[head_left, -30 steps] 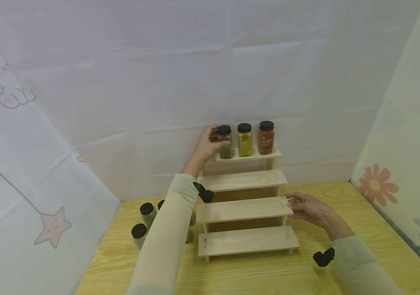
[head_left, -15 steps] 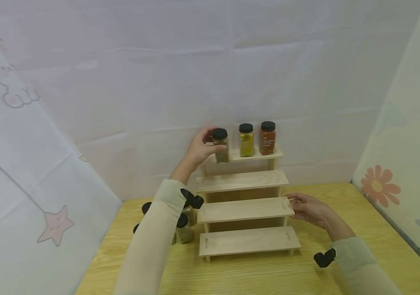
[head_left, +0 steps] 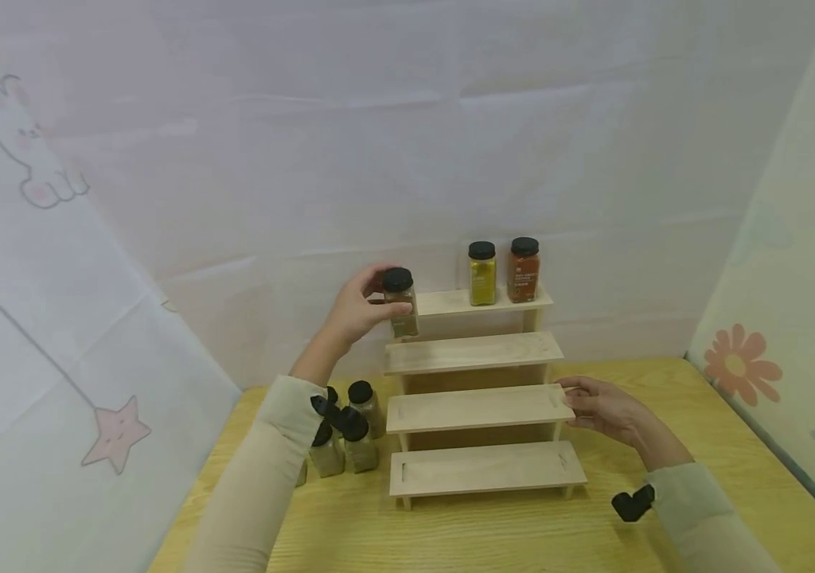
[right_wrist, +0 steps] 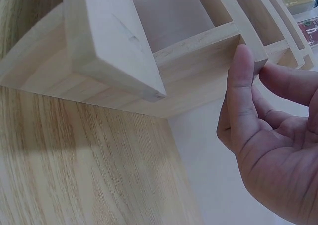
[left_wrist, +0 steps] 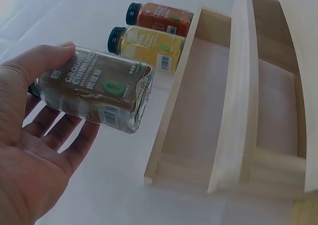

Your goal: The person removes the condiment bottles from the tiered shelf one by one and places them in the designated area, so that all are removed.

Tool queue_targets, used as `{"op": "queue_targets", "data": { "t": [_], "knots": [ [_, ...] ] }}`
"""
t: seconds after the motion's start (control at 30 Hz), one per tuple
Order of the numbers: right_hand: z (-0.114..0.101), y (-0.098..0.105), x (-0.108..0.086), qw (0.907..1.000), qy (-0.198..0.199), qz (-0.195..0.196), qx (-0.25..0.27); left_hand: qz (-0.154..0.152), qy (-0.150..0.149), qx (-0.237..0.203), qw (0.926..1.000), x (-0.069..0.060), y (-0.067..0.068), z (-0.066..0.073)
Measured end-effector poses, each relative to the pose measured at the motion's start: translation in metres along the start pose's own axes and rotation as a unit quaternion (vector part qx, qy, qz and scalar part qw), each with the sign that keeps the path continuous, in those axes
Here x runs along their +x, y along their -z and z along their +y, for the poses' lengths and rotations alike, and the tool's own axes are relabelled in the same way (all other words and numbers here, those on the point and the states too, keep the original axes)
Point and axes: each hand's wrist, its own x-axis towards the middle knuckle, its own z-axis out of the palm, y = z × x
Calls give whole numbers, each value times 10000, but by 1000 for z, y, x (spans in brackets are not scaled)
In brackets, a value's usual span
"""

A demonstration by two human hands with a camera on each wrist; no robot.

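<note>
My left hand (head_left: 352, 312) grips a ground cinnamon jar (left_wrist: 99, 83), a square glass one with brown powder and a black lid. In the head view that jar is in the air by the left end of the top tier of a pale wooden stepped rack (head_left: 475, 407). A jar of yellow spice (head_left: 482, 284) and a jar of red pepper (head_left: 524, 278) stand upright on the right part of this top tier. My right hand (head_left: 606, 410) pinches the right end of the rack's second-lowest tier between thumb and fingers, seen close in the right wrist view.
Several black-lidded spice jars (head_left: 360, 450) stand on the wooden table (head_left: 493, 537) left of the rack, partly hidden by my left sleeve (head_left: 253, 469). A pale cloth wall (head_left: 350, 159) rises close behind. Patterned panels (head_left: 758, 446) flank both sides.
The cinnamon jar has left the top tier in my left hand and moved left and slightly down. My right hand keeps its place on the rack.
</note>
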Motion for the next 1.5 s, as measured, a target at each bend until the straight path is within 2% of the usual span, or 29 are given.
{"op": "queue_targets", "data": {
  "t": [0.33,0.5,0.73,0.97,1.13,1.37,1.5],
  "knots": [
    [0,2,-1,10000,-16,3,-1,105,157,75,9998,-43,25,-17],
    [-1,1,0,10000,-39,8,7,266,335,115,9990,-66,39,-25],
    [-2,1,0,10000,-46,10,0,415,365,94,9984,-94,50,-35],
    [-1,0,0,10000,-46,12,39,429,360,75,9984,-119,52,-42],
    [0,0,1,10000,-48,-4,-9,292,449,11,9986,-135,51,-47],
    [0,0,0,10000,-23,-23,44,293,370,-130,9988,-153,46,-53],
    [-1,0,0,10000,3,-22,26,194,356,-306,9987,-161,41,-57]
  ]
}}
